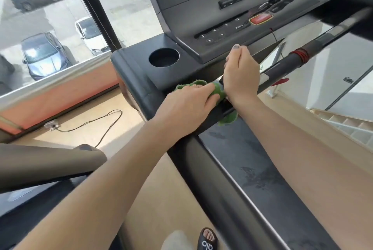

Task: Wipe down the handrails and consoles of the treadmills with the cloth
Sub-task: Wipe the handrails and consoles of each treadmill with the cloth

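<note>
A green cloth (219, 92) is wrapped over the black left handrail (214, 171) where it meets the treadmill console (222, 7). My left hand (187, 106) lies on top of the cloth and presses it against the rail; a loose corner of the cloth hangs below. My right hand (241, 76) is just to the right, fingers curled around the front crossbar (327, 35) under the console's button panel. The console has a red stop button (260, 18) and a round cup holder (163, 57).
A red safety cord (300, 56) is wound around the crossbar. The treadmill belt (252, 169) runs below. A neighbouring machine's grey arm (50, 161) juts in at the left. A power cable (101, 122) lies on the floor by the window. Stairs (343, 124) drop away at right.
</note>
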{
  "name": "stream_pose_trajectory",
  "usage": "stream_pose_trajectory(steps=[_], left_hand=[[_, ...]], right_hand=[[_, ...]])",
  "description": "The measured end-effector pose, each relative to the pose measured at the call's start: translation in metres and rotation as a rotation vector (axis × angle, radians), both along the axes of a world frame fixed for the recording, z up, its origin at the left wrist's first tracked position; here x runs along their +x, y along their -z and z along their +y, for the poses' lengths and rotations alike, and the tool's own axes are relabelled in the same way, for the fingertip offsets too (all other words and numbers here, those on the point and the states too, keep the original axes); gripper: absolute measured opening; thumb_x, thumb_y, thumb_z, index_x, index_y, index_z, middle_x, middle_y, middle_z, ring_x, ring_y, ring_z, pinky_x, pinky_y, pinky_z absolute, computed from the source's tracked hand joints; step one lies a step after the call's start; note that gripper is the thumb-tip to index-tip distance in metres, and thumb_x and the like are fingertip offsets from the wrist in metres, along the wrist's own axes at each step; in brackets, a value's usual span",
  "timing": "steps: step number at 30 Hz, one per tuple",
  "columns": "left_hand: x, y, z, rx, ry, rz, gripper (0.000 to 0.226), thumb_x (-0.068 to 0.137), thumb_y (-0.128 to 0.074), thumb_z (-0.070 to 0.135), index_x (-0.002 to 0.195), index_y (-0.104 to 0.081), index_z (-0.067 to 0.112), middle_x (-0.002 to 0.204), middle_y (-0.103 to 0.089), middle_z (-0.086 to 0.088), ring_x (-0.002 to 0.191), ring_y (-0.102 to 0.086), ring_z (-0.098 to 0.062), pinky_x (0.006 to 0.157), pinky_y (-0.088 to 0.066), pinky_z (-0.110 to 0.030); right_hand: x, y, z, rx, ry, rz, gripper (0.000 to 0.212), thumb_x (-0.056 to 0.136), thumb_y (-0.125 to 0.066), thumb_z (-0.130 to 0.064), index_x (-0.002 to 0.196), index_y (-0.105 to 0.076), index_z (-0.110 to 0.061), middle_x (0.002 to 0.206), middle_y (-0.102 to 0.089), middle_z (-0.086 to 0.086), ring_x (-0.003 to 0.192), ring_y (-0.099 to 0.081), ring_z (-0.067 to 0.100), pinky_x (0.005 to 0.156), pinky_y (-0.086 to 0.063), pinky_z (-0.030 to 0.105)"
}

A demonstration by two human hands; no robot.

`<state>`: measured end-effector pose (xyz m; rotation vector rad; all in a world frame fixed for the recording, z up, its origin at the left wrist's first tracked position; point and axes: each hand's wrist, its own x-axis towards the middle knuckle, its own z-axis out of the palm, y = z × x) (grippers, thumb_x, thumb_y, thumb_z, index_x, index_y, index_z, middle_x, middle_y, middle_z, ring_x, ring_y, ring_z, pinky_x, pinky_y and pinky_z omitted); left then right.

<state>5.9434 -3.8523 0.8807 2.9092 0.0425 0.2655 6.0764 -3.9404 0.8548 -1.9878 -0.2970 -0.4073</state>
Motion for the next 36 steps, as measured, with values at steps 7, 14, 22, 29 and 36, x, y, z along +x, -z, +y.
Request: stream_pose_trajectory(steps=[7, 14, 22, 29, 36], left_hand=[[-0.014, -0.004, -0.022, -0.171, -0.005, 0.057, 0.023, 0.105, -0.039, 0.04, 0.085, -0.037, 0.03, 0.083, -0.05, 0.004, 0.084, -0.052, -0.024, 0.075, -0.045, -0.04], [-0.036, -0.001, -0.048, 0.026, -0.175, -0.001, 0.029, 0.106, -0.028, 0.043, 0.084, -0.039, 0.028, 0.091, -0.053, -0.001, 0.085, -0.05, -0.024, 0.086, -0.038, -0.038], [-0.025, -0.003, -0.05, -0.005, -0.297, -0.008, 0.036, 0.103, -0.034, 0.032, 0.069, -0.042, 0.027, 0.084, -0.054, 0.0, 0.078, -0.054, -0.024, 0.072, -0.035, -0.036], [-0.024, -0.003, -0.053, 0.017, -0.3, 0.012, 0.023, 0.097, -0.04, 0.042, 0.08, -0.051, 0.033, 0.1, -0.059, 0.004, 0.086, -0.056, -0.023, 0.074, -0.034, -0.034], [-0.025, 0.002, -0.052, 0.101, -0.321, -0.074, 0.028, 0.085, -0.052, 0.054, 0.094, -0.053, 0.027, 0.093, -0.053, 0.004, 0.087, -0.052, -0.022, 0.084, -0.037, -0.037]], right_hand=[[0.001, 0.015, -0.039, -0.562, -0.36, -0.139, 0.017, 0.104, -0.039, -0.01, 0.092, -0.05, -0.005, 0.063, -0.059, 0.016, 0.054, -0.055, 0.039, 0.063, -0.045, 0.041], [-0.012, -0.01, -0.062, -0.562, -0.521, 0.207, 0.057, 0.106, -0.028, -0.049, 0.082, -0.064, -0.012, 0.097, -0.069, 0.016, 0.103, -0.058, 0.035, 0.099, -0.04, 0.044], [-0.006, 0.0, -0.049, -0.841, -0.492, -0.082, 0.043, 0.103, -0.026, -0.047, 0.122, -0.064, -0.039, 0.116, -0.07, 0.008, 0.117, -0.056, 0.033, 0.091, -0.031, 0.041], [-0.001, 0.002, -0.052, -0.834, -0.556, -0.078, 0.045, 0.101, -0.024, -0.04, 0.129, -0.058, -0.048, 0.121, -0.069, 0.001, 0.122, -0.052, 0.026, 0.099, -0.03, 0.043], [-0.004, -0.002, -0.054, -0.804, -0.61, 0.003, 0.057, 0.095, -0.017, -0.036, 0.144, -0.043, -0.052, 0.137, -0.06, -0.006, 0.127, -0.048, 0.027, 0.102, -0.027, 0.046]])
